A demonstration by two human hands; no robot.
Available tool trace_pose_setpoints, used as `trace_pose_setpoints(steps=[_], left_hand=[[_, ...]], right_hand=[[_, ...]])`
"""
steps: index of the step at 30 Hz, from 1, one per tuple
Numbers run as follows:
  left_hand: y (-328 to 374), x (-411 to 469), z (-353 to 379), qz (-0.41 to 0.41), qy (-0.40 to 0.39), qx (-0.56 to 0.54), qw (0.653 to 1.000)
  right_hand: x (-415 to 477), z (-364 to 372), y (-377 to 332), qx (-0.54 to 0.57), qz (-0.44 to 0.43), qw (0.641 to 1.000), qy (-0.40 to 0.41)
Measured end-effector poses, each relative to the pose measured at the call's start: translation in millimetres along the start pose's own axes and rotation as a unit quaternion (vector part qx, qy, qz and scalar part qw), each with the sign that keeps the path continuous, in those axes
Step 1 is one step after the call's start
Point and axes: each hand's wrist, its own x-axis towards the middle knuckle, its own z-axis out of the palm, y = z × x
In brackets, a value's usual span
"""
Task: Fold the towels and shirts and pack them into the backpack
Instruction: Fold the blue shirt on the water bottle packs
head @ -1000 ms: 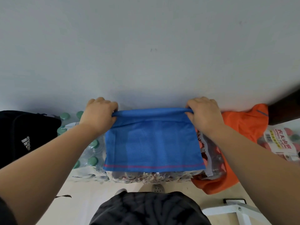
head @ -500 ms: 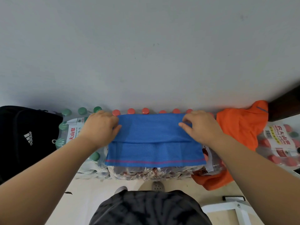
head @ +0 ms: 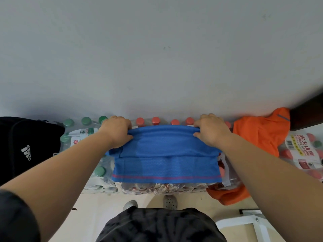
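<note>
Pinching the far edge of the blue mesh towel with the pink stripe [head: 166, 165], my left hand [head: 116, 131] and right hand [head: 212, 130] each have fingers curled round the cloth; both are closed on the towel, one at either end of that edge. Half a second ago these hands lay flatter on the fabric, pressing a fold down closer to my body; now they have gone back to the far side and gathered the doubled layers into a thick rounded lip that stands slightly proud of what lies beneath. I read that as the first fold being set and a second one starting; the towel is part-folded, not yet small enough to pack.

The towel stretches between my two hands on top of a shrink-wrapped pack of red-capped bottles [head: 155, 120], whose caps show just beyond my fingers; its striped edge lies nearest me, below both wrists. The black backpack with the white logo [head: 26, 145] sits well out past my left hand, beyond a pack of green-capped bottles [head: 85, 121]; I cannot tell whether it is unzipped. A crumpled orange shirt [head: 258, 133] lies just outside my right hand, unfolded; by my judgement most of the job remains.
</note>
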Motion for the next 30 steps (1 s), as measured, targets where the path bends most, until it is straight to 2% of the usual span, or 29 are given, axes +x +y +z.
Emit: trace_pose_setpoints(steps=[7,9,11,15,18,20,24,28,30], left_hand=[[-3.7,1.8,-8.1,0.040,-0.021,-0.078,0.996],[-4.8,2.1,-11.8,0.043,-0.047,-0.097,0.993],[-6.4,4.4,-15.9,0.044,-0.051,-0.107,0.992],[-7.2,12.1,-21.5,0.059,0.090,-0.026,0.994],[-7.5,1.7,-19.7,0.090,0.210,0.005,0.974],[-7.4,-13.5,-10.5,0.118,0.243,0.016,0.963],[-2.6,-47.4,18.9,0.166,0.189,0.033,0.967],[-4.8,-66.8,43.0,0.149,0.114,0.009,0.982],[-4.6,-71.0,44.5,0.143,0.125,-0.027,0.982]], right_hand=[[-1.6,-5.9,9.8,0.041,-0.027,0.999,-0.017],[-0.2,-9.1,9.3,0.034,-0.023,0.999,0.004],[2.7,-13.2,8.1,-0.007,-0.013,0.998,0.058],[3.6,-24.6,6.3,-0.030,-0.007,0.985,0.171],[-7.2,-21.9,9.4,-0.016,-0.030,0.981,0.192],[-20.5,-16.1,12.3,-0.016,-0.032,0.981,0.192],[-51.8,6.4,13.9,-0.003,-0.038,0.985,0.167],[-72.4,30.5,12.6,-0.020,-0.062,0.992,0.107],[-75.4,32.3,10.7,-0.025,-0.041,0.997,0.067]])
